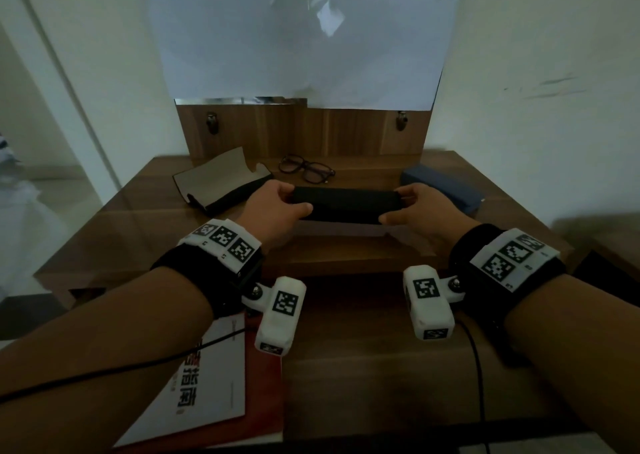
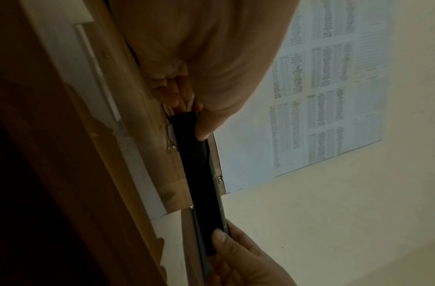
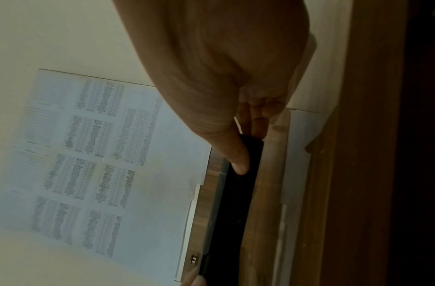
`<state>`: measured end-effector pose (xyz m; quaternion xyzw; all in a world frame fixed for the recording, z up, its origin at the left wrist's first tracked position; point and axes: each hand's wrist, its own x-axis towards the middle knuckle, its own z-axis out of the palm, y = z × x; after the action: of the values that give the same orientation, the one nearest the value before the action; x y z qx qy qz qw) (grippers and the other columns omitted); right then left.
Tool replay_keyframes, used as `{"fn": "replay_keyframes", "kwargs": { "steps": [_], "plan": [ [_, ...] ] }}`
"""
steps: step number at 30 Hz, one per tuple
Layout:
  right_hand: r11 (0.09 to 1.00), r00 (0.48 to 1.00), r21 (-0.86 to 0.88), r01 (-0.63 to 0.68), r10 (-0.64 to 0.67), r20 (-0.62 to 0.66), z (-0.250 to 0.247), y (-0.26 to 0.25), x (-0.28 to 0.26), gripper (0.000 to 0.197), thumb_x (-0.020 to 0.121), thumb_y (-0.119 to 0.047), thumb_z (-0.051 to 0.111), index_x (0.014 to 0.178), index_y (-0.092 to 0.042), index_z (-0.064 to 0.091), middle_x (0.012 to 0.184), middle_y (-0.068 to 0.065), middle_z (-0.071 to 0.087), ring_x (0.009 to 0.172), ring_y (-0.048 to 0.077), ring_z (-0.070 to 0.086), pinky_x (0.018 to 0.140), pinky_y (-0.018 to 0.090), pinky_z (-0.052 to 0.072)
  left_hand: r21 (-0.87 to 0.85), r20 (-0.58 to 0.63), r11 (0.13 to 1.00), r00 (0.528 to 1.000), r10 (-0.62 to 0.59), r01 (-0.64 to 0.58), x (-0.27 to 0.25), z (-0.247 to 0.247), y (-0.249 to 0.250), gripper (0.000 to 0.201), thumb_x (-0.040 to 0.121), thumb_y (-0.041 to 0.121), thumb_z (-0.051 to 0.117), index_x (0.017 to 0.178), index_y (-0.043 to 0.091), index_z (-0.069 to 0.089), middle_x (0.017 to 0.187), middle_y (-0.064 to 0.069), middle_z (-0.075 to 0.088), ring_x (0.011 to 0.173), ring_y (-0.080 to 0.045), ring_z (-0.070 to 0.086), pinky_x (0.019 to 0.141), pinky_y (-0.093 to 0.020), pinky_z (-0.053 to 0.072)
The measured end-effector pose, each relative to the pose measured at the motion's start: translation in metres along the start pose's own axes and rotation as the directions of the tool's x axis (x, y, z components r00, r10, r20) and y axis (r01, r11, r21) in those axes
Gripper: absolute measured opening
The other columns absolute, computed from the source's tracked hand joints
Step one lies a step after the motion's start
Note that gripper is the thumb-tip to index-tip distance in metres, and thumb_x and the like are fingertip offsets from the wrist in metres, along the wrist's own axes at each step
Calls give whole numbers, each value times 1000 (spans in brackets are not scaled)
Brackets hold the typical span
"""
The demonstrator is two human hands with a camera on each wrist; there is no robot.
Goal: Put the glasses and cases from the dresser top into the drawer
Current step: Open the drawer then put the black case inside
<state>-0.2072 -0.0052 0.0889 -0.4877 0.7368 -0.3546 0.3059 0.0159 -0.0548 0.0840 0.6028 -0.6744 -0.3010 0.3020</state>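
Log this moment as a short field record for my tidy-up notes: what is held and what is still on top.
held: black case
left hand: grips the case's left end
right hand: grips its right end
still on dresser top: open case, glasses, blue case
drawer: open, red booklet inside

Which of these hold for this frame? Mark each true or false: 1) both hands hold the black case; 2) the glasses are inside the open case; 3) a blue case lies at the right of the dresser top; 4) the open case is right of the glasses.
1) True: the left hand and right hand grip the ends of the black case.
2) False: the glasses lie bare on the dresser top, beside the open case.
3) True: the blue case lies there.
4) False: it lies to their left.
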Motion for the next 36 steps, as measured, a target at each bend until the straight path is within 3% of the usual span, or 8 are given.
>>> {"fn": "replay_keyframes", "kwargs": {
  "steps": [6, 9, 12, 17, 21, 25, 32, 36],
  "plan": [
    [1000, 999, 5, 6, -6, 52, -13, 4, -23, 58, 79, -15, 76, 132, -11, 54, 117, 5, 60, 84, 14, 56, 58, 20, 39, -45, 1, 999, 1000, -2, 2, -31, -3, 7, 55, 87, 42, 63, 131, 14, 45, 124, -4, 55, 108, -19, 54, 84, -28, 43],
    [999, 997, 31, 12, -15, 81, -26, 6, -34, 50, 78, -18, 77, 124, -11, 60, 103, 3, 65, 85, 16, 58, 69, 27, 42, -106, 4, 994, 1000, -18, 19, -45, -6, 12, 46, 87, 44, 61, 120, 16, 47, 97, 3, 53, 83, -11, 51, 69, -27, 43],
    [999, 991, -27, -18, 21, 134, -37, 7, -42, 54, 75, -25, 79, 123, -10, 60, 102, 7, 69, 87, 17, 62, 73, 30, 46, -107, 39, 993, 998, -41, 45, -54, -7, 15, 40, 85, 47, 61, 107, 16, 50, 93, -3, 56, 77, -13, 52, 62, -28, 41],
    [982, 964, -152, -109, 142, 223, -46, 10, -57, 40, 81, -33, 72, 109, -5, 66, 83, 6, 65, 71, 15, 56, 61, 25, 43, -95, 242, 976, 956, -167, 195, -69, -6, 17, 31, 87, 44, 58, 94, 14, 58, 77, -5, 59, 61, -16, 53, 44, -20, 37],
    [964, 922, -186, -189, 239, 306, -45, 13, -62, 45, 78, -34, 73, 110, -2, 67, 91, 10, 71, 69, 18, 61, 59, 28, 47, -91, 322, 952, 913, -251, 293, -77, -7, 14, 26, 90, 41, 57, 100, 17, 57, 90, -4, 61, 68, -13, 60, 55, -22, 42],
    [953, 897, -196, -232, 288, 335, -38, 21, -62, 62, 66, -39, 77, 114, -3, 64, 109, 17, 72, 92, 27, 67, 87, 40, 54, -75, 379, 934, 876, -297, 350, -80, -8, 7, 21, 92, 34, 58, 96, 13, 56, 94, -5, 66, 74, -15, 68, 60, -25, 48],
    [918, 868, -256, -302, 376, 325, -18, 40, -59, 63, 80, -34, 74, 129, 0, 54, 97, 14, 68, 86, 28, 64, 68, 37, 51, 4, 433, 908, 818, -380, 420, -80, 5, -10, 13, 96, 25, 55, 95, 12, 54, 92, -5, 66, 87, -18, 72, 80, -31, 56],
    [904, 859, -248, -348, 414, 302, 2, 53, -49, 65, 79, -28, 76, 130, 3, 52, 124, 22, 61, 104, 36, 63, 75, 42, 54, 21, 446, 879, 782, -435, 476, -77, 25, -28, 23, 96, 18, 52, 116, 7, 54, 101, -8, 68, 94, -21, 71, 87, -35, 56]
  ]
}}
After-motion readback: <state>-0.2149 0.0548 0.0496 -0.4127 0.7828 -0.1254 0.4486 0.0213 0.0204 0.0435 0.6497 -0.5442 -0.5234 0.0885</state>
